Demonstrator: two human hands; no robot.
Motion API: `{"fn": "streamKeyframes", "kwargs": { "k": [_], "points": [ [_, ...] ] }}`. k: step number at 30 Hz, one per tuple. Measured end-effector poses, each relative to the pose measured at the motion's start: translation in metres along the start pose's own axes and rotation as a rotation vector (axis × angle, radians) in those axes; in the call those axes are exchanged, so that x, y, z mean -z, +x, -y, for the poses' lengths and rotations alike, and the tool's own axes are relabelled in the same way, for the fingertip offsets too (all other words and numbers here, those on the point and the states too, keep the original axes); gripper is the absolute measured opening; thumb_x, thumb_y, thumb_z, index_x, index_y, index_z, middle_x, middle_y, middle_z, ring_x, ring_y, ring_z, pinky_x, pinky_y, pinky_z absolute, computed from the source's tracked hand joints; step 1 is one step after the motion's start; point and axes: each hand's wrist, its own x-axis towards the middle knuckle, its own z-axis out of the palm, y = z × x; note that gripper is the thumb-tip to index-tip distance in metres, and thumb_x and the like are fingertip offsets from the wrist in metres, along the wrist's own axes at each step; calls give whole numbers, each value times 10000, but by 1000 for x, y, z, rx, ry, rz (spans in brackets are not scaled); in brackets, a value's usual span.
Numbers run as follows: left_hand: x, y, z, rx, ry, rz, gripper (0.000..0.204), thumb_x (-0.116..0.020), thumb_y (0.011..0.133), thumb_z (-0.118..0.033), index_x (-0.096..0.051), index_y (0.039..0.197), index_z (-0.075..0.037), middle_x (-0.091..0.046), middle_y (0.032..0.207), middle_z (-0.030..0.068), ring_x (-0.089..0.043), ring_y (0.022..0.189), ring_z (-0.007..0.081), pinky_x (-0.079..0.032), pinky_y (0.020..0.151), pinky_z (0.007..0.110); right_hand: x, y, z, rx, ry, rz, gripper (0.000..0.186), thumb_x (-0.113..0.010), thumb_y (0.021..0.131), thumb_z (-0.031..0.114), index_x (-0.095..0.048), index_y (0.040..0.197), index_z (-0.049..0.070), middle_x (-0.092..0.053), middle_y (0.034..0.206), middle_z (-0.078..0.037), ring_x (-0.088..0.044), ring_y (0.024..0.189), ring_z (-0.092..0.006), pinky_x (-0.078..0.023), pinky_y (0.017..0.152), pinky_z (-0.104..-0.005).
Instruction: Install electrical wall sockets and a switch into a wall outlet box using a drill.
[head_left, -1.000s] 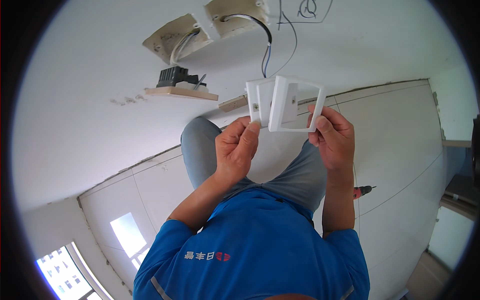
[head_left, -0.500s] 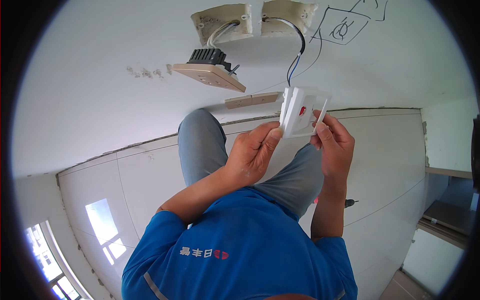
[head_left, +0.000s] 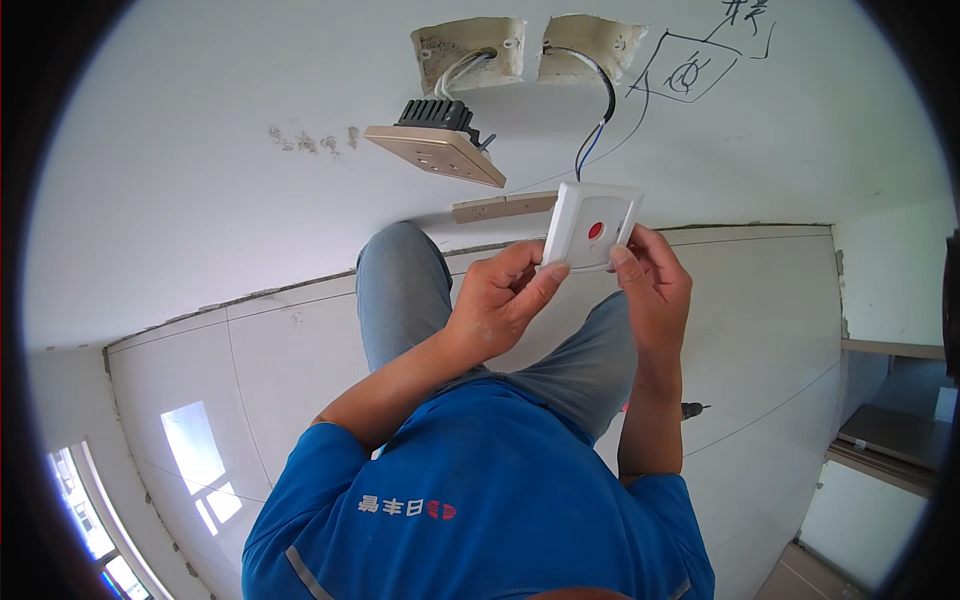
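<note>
Between both hands is a white square wall panel (head_left: 577, 234) with a red button (head_left: 596, 230), its outer frame lying against its face. My left hand (head_left: 497, 305) pinches the lower left corner, thumb in front and fingers behind. At the right edge, my right hand (head_left: 655, 285) grips the frame with thumb and fingers. Thin blue and dark wires (head_left: 590, 148) run from behind the panel's top into a black cable (head_left: 609, 98). That cable comes out of the right wall box (head_left: 585, 55). Whether the frame is fully seated cannot be made out.
A gold socket plate (head_left: 437, 152) hangs by wires from the left wall box (head_left: 464, 58). More beige wall plates (head_left: 500, 208) sit low on the wall, partly behind the panel. A dark tool with a thin bit (head_left: 692, 410) lies on the tiled floor (head_left: 760, 330), partly hidden by my right arm.
The outer frame, held apart from the panel's right side before, now lies against its face. My right hand has moved slightly left with it, and the panel has turned to face me more.
</note>
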Motion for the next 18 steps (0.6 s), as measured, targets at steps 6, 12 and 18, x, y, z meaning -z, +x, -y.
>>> {"fn": "streamKeyframes", "kwargs": {
  "k": [6,12,18],
  "points": [
    [12,5,14,116,-183,-7,100,-679,1011,-118,-668,1073,-40,-652,836,-43,-515,719,9,-422,637,205,-5,1,-6,-48,121,70,276,-711,976,72,-631,1201,-66,-698,1054,-80,-643,960,-100,-523,848,-260],
    [16,9,18,236,-310,7,90,-690,1004,-113,-671,1068,-52,-682,876,-30,-529,755,10,-419,631,206,-4,-4,-13,-168,153,98,221,-725,971,84,-644,1132,-43,-699,963,-42,-623,873,-70,-502,802,-230],
    [19,13,26,270,-351,51,129,-693,1016,-189,-685,1043,-64,-642,825,-53,-483,682,-4,-366,570,190,-4,-7,-20,-155,179,61,180,-717,981,110,-647,1071,-29,-677,916,-22,-592,837,-51,-473,758,-213]
  ]
}}
